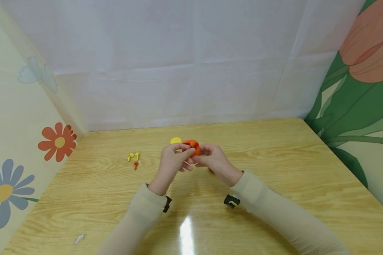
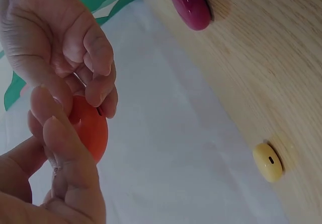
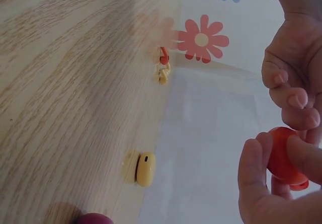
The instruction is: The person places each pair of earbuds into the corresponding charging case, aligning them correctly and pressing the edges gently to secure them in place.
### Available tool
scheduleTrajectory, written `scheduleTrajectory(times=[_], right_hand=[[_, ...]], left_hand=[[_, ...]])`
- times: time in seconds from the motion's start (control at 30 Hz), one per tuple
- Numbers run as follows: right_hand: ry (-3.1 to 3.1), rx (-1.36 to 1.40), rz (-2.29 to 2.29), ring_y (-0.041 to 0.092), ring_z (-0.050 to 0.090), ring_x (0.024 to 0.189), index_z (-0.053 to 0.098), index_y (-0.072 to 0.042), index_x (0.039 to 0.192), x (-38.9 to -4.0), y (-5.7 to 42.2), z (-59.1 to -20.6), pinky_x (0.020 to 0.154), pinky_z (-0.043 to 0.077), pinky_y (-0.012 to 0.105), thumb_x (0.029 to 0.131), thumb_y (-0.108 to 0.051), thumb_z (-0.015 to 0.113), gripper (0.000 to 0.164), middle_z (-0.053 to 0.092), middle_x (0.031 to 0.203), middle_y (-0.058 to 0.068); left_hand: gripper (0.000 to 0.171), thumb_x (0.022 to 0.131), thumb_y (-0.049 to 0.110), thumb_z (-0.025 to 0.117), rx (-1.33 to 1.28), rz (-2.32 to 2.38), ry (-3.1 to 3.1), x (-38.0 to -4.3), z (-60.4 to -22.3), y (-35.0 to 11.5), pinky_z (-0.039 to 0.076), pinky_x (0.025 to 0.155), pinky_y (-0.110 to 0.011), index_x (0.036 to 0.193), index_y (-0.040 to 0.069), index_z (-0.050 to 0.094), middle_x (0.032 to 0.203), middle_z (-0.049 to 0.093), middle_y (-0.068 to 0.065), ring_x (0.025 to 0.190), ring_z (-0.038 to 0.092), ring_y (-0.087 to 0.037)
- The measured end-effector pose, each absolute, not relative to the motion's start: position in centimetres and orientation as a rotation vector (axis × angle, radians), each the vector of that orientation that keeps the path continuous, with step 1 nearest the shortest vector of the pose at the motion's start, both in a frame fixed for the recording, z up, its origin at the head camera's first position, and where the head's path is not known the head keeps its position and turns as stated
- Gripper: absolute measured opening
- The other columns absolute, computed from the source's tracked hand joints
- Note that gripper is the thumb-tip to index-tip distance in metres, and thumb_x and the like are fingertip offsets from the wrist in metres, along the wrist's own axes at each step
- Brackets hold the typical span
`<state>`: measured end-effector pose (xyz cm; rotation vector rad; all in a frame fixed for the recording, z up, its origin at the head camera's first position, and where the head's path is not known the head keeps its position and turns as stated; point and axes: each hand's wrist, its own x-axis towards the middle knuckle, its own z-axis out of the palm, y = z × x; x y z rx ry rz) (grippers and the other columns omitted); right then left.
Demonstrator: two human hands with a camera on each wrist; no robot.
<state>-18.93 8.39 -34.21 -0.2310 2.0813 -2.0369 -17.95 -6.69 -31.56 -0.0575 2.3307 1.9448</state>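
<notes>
An orange earbud charging case (image 1: 196, 145) is held up between both hands, its lid raised and a rounded orange shape showing inside. My left hand (image 1: 172, 159) pinches the case's left side, thumb across the front and index finger at the opening. From the other side my right hand (image 1: 218, 161) grips it with thumb and fingertips. In the right wrist view the orange case (image 3: 284, 156) sits between the right thumb and fingers. The left wrist view shows the case (image 2: 93, 133) partly covered by both hands' fingers; whether an earbud is between the left fingertips I cannot tell.
Behind the hands stands a yellow case (image 1: 176, 140). A maroon case (image 2: 191, 7) lies near the right hand, mostly hidden in the head view. At left lie two yellow earbuds (image 1: 137, 156) and one orange earbud (image 1: 135, 165). A small white object (image 1: 78, 239) lies at the front left.
</notes>
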Motion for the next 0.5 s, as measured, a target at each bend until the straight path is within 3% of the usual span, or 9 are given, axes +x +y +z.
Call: scheduleTrajectory(times=[0.5], right_hand=[[2.067, -0.269, -2.037, 0.018, 0.066, 0.086, 0.059, 0.009, 0.115, -18.97, 8.59, -34.21, 0.083, 0.054, 0.043, 0.091, 0.000, 0.065, 0.026, 0.065, 0.102, 0.012]], left_hand=[[0.024, 0.095, 0.019, 0.065, 0.039, 1.916, 2.402, -17.78, -31.57, -6.98, 0.042, 0.042, -0.024, 0.112, 0.002, 0.068, 0.062, 0.065, -0.012, 0.042, 0.059, -0.012]])
